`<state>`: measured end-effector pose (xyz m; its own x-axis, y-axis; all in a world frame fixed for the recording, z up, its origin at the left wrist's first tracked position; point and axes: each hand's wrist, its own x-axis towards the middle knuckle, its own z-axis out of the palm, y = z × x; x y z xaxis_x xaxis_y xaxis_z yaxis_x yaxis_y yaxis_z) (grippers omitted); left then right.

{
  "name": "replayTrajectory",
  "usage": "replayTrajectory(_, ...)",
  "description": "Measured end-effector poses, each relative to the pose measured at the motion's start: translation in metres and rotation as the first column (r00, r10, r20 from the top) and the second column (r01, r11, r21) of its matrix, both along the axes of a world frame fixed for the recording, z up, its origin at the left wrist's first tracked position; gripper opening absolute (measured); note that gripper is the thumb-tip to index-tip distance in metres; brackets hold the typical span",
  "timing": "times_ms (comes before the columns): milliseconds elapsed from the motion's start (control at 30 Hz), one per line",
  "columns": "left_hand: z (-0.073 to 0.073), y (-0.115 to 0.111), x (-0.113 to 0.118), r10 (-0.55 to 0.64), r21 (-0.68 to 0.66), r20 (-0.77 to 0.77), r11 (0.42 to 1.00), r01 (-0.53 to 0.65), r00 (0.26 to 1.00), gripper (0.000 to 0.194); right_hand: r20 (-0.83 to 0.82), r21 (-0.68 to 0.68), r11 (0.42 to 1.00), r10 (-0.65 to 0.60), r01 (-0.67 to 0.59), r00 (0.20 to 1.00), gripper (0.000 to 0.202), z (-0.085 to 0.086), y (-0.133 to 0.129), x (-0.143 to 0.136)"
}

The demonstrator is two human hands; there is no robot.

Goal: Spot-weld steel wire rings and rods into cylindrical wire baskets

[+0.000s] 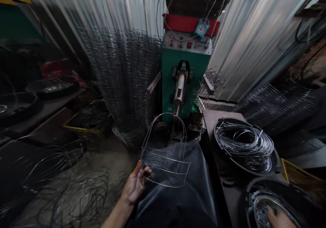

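My left hand [137, 182] is closed around the left side of a wire frame [165, 158] with a tall arched loop and several crosswise wires. It holds the frame above a dark apron [196, 187] over the lap. The loop's top reaches the lower tip of a green machine's metal arm [179, 89]. At the lower right, my right hand [278, 218] is over a round metal bowl [265, 201] with small pieces in it. Motion smears this hand and the picture's edge cuts it, so its fingers cannot be read. The bowl stands inside a black basin [248, 195].
Behind the frame stands the green machine [169, 65]. Tall stacks of wire rings [112, 68] lean left of it. Another basin [217, 136] of curved wires [244, 143] sits on the right-hand bench. Loose wire frames [76, 194] lie at lower left.
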<state>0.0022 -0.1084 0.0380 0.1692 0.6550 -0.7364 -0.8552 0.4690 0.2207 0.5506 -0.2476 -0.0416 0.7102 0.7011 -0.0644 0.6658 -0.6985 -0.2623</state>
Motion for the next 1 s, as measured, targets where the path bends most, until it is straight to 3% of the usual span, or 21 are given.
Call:
replayTrajectory(133, -0.005, -0.011, -0.010, -0.040, 0.018, -0.044, 0.999, 0.041, 0.998, 0.017, -0.059, 0.111, 0.994, 0.011, -0.004, 0.998, 0.032, 0.042, 0.045, -0.049)
replayTrajectory(233, 0.002, -0.021, -0.013, -0.051, 0.080, -0.119, 0.995, 0.061, 0.992, 0.008, -0.227, 0.326, 0.935, 0.220, -0.139, 0.949, 0.034, 0.071, 0.081, -0.102)
replayTrajectory(333, 0.016, -0.017, -0.006, -0.051, 0.190, -0.261, 0.976, 0.103, 0.964, 0.009, -0.432, 0.499, 0.837, 0.466, -0.226, 0.772, 0.038, 0.095, 0.120, -0.167)
replayTrajectory(467, 0.032, 0.004, 0.013, -0.037, 0.382, -0.455, 0.895, 0.232, 0.890, 0.037, -0.539, 0.654, 0.727, 0.643, -0.211, 0.544, 0.037, 0.115, 0.179, -0.245)
replayTrajectory(667, 0.031, 0.030, 0.027, 0.051, 0.455, -0.561, 0.853, 0.256, 0.826, 0.051, -0.639, 0.705, 0.698, 0.702, -0.124, 0.313, 0.035, 0.126, 0.250, -0.303)
replayTrajectory(767, 0.026, 0.036, 0.028, 0.050, 0.445, -0.562, 0.860, 0.251, 0.825, 0.052, -0.682, 0.692, 0.715, 0.693, -0.101, 0.233, 0.034, 0.125, 0.264, -0.315)
replayTrajectory(1000, 0.012, 0.048, 0.028, 0.009, 0.399, -0.574, 0.877, 0.270, 0.819, 0.055, -0.708, 0.695, 0.718, 0.691, -0.032, 0.148, 0.032, 0.106, 0.280, -0.323)
